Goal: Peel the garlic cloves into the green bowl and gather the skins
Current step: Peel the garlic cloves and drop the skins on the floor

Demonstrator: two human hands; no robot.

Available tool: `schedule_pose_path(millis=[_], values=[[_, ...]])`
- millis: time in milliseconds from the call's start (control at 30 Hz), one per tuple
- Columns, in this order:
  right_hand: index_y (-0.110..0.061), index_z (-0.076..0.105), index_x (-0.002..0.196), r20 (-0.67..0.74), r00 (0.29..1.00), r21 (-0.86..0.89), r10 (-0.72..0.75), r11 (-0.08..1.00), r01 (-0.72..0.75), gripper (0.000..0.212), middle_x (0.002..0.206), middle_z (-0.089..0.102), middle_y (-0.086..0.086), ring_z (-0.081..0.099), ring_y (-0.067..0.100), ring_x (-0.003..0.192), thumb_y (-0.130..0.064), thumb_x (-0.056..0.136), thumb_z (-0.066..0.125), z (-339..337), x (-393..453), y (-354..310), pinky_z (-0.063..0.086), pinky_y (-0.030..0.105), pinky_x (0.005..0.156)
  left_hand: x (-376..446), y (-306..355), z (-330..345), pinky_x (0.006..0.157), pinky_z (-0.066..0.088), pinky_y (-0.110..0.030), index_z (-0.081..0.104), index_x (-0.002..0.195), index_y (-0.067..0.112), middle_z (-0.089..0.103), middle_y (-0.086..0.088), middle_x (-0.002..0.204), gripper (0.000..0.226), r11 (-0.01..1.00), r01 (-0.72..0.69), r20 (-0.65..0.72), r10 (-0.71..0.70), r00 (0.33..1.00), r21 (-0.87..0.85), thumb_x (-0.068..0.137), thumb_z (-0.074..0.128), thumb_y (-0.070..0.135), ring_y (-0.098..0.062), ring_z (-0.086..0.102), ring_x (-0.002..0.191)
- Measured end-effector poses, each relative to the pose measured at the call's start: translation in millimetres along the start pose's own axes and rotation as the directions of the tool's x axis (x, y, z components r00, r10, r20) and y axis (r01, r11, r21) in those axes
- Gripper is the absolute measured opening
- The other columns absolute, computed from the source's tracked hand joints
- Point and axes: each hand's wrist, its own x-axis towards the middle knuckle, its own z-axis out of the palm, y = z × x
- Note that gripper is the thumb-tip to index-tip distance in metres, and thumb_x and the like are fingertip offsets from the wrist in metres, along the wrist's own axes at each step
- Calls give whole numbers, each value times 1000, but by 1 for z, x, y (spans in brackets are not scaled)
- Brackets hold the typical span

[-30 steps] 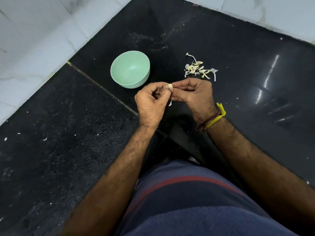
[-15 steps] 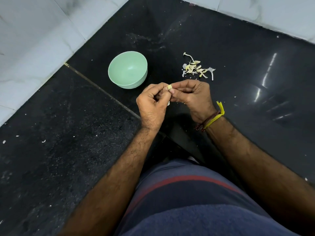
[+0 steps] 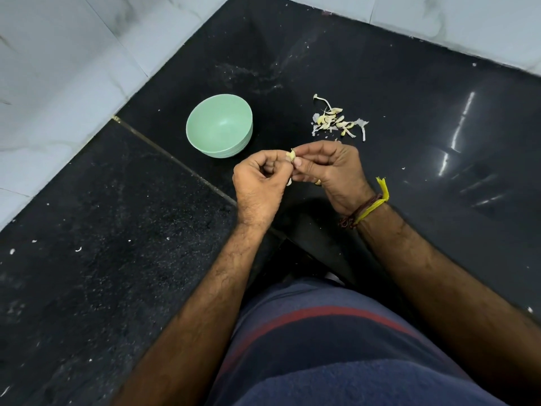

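Both hands [image 3: 292, 168] pinching one small pale garlic clove [image 3: 291, 155], we should strip its skin cleanly, beside the round mint-green plastic bowl [image 3: 219, 126].

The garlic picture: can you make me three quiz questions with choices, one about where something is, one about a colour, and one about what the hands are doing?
1. Where is the pile of skins?
A. Inside the bowl
B. On the dark counter, right of the bowl
C. On the person's lap

2. What colour is the bowl?
A. Red
B. White
C. Green

3. What are the hands doing?
A. Both pinch one garlic clove
B. Both lie flat on the counter
C. One lifts the bowl

Answers:
1 B: the skins lie on the black counter, apart from the bowl.
2 C: the bowl is pale green.
3 A: the left hand and right hand meet at the garlic clove, fingers curled round it.
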Motion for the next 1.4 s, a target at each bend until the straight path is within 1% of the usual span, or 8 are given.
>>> schedule_pose_path(millis=[300, 567, 767, 867, 1133, 1200, 1300, 1400], values=[[6, 70, 101, -34, 994, -179, -108, 979, 100, 17, 88, 74, 21, 73, 30, 76, 5, 84, 72, 9, -1, -7, 62, 34, 70, 2, 2, 0, 63, 49, -19, 76, 90, 5, 62, 9, 67, 7, 999, -18, -18, 19, 1000, 39, 84, 72, 5, 0, 53, 61], [-1, 74, 98, -31, 999, -207, -32, 978, 24, 14, 87, 76, 15, 74, 32, 84, -10, 87, 74, 14, -4, -8, 60, 52, 78, -2, -1, -1, 67, 49, -21, 67, 87, 13, 65, -3, 79, 7, 951, -118, -11, 126, 992, 285, 88, 72, 17, -13, 59, 72], [-2, 74, 93, -79, 997, -311, -12, 950, -13, 9, 82, 75, 15, 73, 35, 77, -10, 90, 69, 17, 1, -10, 62, 48, 73, -2, 1, 0, 69, 50, -21, 65, 85, 18, 66, -2, 83, 10, 931, -107, 1, 113, 994, 349, 82, 70, 10, -13, 61, 76], [-3, 73, 94, -125, 990, -171, 69, 981, -90, 8, 89, 72, 26, 68, 35, 75, -8, 92, 67, 19, 0, -10, 61, 34, 66, 0, 3, 0, 70, 50, -21, 65, 85, 20, 66, 1, 82, 10, 931, -97, -4, 105, 994, 351, 83, 71, 12, -13, 62, 77], [-2, 68, 92, -159, 945, 257, 285, 936, -240, 6, 78, 73, 13, 66, 14, 64, -3, 93, 62, 15, 3, -16, 53, 23, 59, 2, 1, 0, 64, 40, -14, 65, 80, 9, 59, 9, 70, 16, 937, -68, -46, 89, 995, 342, 95, 63, 15, -2, 50, 64], [-1, 67, 91, -161, 942, 289, 294, 927, -240, 5, 75, 71, 13, 68, 17, 64, -1, 92, 63, 16, 3, -17, 56, 25, 61, 0, 5, 1, 65, 45, -13, 69, 95, 12, 64, 6, 75, 6, 951, -110, -13, 118, 993, 289, 96, 65, 16, -1, 57, 66], [-1, 66, 89, -176, 936, 323, 305, 916, -238, 5, 72, 71, 11, 69, 17, 64, 1, 91, 63, 16, 2, -19, 57, 26, 60, -4, 7, -1, 68, 56, -19, 68, 120, 15, 70, 1, 87, 25, 934, -251, 77, 239, 968, 256, 95, 69, 18, -8, 68, 77], [-4, 67, 88, -200, 935, 282, 294, 931, -233, 7, 75, 72, 10, 70, 18, 65, 1, 91, 64, 15, 3, -20, 58, 28, 60, -3, 0, -4, 72, 61, -32, 75, 112, 7, 73, -3, 91, 26, 884, -339, 113, 320, 941, 322, 88, 77, 17, -12, 69, 77]])
